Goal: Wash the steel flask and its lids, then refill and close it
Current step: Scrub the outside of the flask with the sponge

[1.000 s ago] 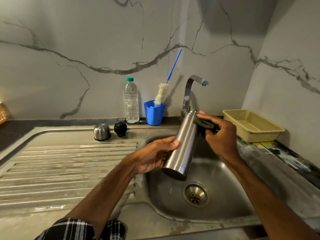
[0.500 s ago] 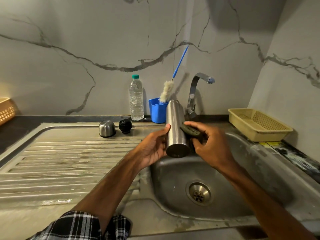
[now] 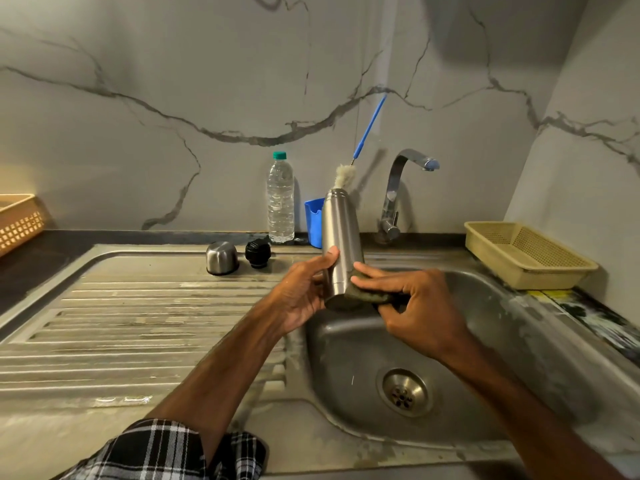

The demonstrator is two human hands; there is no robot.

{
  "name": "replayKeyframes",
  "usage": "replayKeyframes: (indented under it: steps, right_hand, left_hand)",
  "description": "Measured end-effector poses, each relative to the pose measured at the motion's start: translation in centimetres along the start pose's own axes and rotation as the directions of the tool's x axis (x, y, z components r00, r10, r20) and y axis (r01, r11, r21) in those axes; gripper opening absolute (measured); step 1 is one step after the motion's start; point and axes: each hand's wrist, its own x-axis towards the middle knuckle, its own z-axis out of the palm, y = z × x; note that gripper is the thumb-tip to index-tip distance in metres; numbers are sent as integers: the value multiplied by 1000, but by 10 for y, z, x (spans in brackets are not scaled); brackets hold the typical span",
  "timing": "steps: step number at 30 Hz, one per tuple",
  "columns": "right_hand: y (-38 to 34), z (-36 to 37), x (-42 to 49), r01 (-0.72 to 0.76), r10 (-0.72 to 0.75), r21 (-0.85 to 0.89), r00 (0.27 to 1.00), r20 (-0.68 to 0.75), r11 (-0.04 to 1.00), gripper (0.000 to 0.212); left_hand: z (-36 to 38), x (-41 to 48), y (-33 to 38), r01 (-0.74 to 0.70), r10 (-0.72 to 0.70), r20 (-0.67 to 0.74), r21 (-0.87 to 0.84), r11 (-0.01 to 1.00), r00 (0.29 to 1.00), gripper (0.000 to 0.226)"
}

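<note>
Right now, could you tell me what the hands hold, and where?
Left hand grips the steel flask low down; right hand pinches a scouring pad against its base.

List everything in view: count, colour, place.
Steel sink with ribbed drainboard: one, grey.
Cylindrical steel flask: one, silver, held over the sink's left edge.
Flat scrub pad: one, dark green, against the flask.
Domed steel cup lid: one, silver, on the drainboard.
Ribbed stopper lid: one, black, beside it.
Plastic water bottle: one, clear, by the wall.
Plastic cup: one, blue, behind the flask.
Bottle brush: one, blue and white, behind the flask.
Curved tap: one, chrome, behind the sink.
Mesh baskets: two, beige right, tan far left.
Left hand: grips the flask.
Right hand: holds the pad to it.
</note>
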Motion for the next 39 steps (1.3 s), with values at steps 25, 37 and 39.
replayKeyframes:
  steps: [25,37,39]
  right_hand:
    - [24,-12,3,-47,32,-70,981,-193,996,62]
    - [37,-20,4,-135,88,-169,961,-262,976,62]
    - [34,-19,4,-20,-12,-184,985,-171,983,60]
  left_hand:
    - [9,-7,-4,49,-46,220,-11,999,974,72]
    - [16,-7,-12,89,-109,284,81,993,953,60]
    - [15,-6,-12,109,-119,275,52,993,954,58]
